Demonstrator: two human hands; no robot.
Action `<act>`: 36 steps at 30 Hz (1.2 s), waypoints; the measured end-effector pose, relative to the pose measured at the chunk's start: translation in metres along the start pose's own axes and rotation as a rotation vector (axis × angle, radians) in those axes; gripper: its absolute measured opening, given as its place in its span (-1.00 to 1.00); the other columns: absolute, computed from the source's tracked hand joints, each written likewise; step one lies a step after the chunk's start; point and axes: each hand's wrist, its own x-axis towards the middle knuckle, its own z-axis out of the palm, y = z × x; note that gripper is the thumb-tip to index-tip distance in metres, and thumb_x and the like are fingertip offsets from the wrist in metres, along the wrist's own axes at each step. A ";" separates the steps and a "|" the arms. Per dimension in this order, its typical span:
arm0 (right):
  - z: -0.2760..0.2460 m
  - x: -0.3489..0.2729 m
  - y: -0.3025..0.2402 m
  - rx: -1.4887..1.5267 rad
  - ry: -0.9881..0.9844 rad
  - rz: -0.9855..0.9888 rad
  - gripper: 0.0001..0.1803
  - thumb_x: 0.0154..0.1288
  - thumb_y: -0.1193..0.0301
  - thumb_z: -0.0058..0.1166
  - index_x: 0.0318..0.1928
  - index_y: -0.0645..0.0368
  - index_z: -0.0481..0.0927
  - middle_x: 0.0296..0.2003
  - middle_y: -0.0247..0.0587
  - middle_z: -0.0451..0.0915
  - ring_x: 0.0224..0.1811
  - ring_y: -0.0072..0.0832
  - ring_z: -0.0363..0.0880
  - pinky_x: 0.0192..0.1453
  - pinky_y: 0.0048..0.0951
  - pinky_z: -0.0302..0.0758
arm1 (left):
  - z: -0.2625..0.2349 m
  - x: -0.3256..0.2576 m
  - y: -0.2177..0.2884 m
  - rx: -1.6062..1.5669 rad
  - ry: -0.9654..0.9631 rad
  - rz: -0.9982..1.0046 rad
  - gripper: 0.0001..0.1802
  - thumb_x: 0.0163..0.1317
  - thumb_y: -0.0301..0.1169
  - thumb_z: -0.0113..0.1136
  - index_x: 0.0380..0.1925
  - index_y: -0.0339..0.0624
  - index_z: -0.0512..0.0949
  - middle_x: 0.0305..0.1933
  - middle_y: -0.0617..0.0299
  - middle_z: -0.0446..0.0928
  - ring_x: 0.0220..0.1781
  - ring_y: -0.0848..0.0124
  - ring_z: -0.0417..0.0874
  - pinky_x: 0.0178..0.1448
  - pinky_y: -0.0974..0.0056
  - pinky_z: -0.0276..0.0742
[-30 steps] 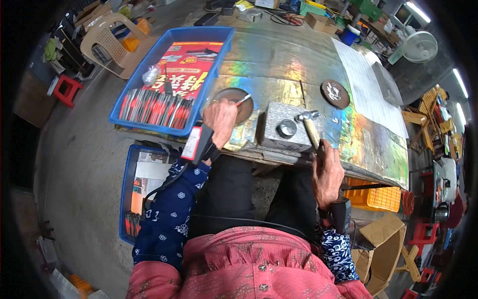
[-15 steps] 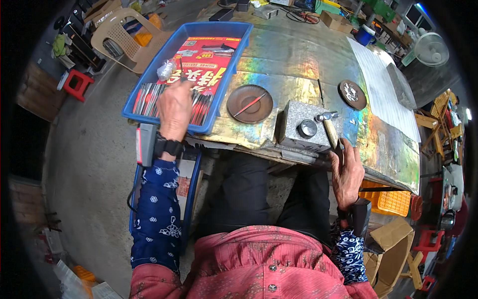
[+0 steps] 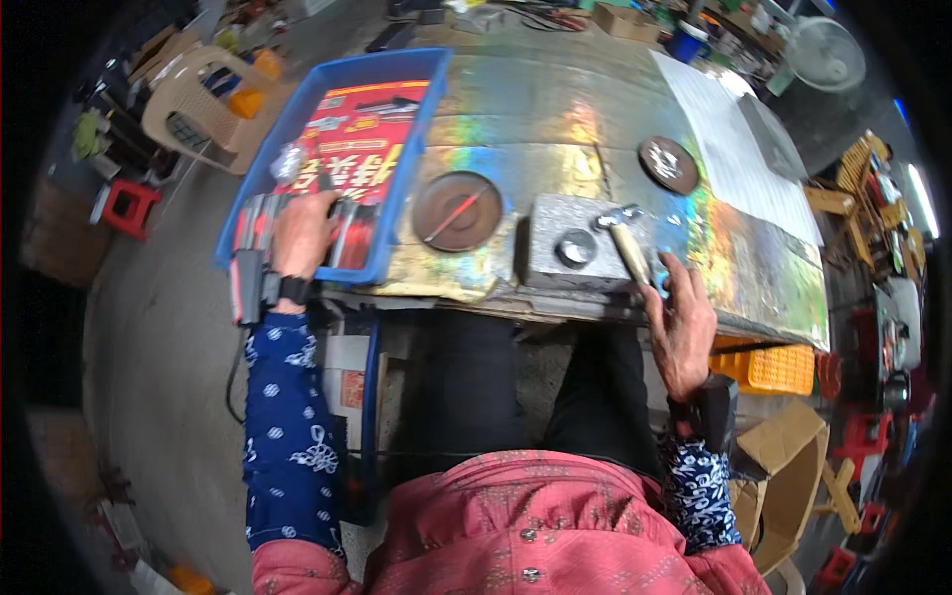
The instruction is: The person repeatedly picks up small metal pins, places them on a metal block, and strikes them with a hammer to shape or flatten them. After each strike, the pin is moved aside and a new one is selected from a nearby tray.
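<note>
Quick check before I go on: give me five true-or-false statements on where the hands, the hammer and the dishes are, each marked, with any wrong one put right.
1. The left hand is at the blue tray. True.
2. The hammer lies inside that tray. False: its head is on the grey block.
3. The right hand is near the handle of the hammer. True.
4. The red stick lies on top of the block. False: it lies in the large brown dish, left of the block.
5. The small brown dish holds white bits. True.
</note>
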 end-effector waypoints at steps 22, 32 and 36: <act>-0.001 0.036 0.124 -0.190 -0.015 0.124 -0.82 0.19 0.42 0.15 -0.20 0.15 0.66 -0.35 -0.06 0.59 -0.26 -0.08 0.59 -0.15 -0.18 0.49 | -0.009 -0.001 -0.006 -0.031 -0.106 -0.158 -0.85 0.08 -0.44 0.28 -0.43 -0.30 0.57 -0.50 -0.07 0.56 -0.43 0.03 0.60 -0.33 0.07 0.45; 0.013 0.047 0.139 -0.273 -0.096 0.106 -0.87 0.16 0.41 0.13 -0.30 0.16 0.65 -0.35 -0.05 0.59 -0.24 -0.06 0.59 -0.12 -0.14 0.51 | -0.052 -0.006 0.085 -0.857 0.039 -0.088 -0.92 0.35 -0.51 0.15 -0.25 -0.31 0.56 -0.35 0.30 0.57 -0.33 0.62 0.54 -0.33 0.50 0.42; 0.014 0.051 0.136 -0.315 -0.087 0.074 -0.88 0.16 0.42 0.12 -0.36 0.22 0.60 -0.34 0.00 0.58 -0.26 -0.04 0.59 -0.15 -0.11 0.52 | -0.049 -0.004 0.138 -1.140 -0.011 -0.001 -0.95 0.34 -0.52 0.15 -0.27 -0.26 0.56 -0.32 0.31 0.59 -0.35 0.63 0.55 -0.34 0.53 0.44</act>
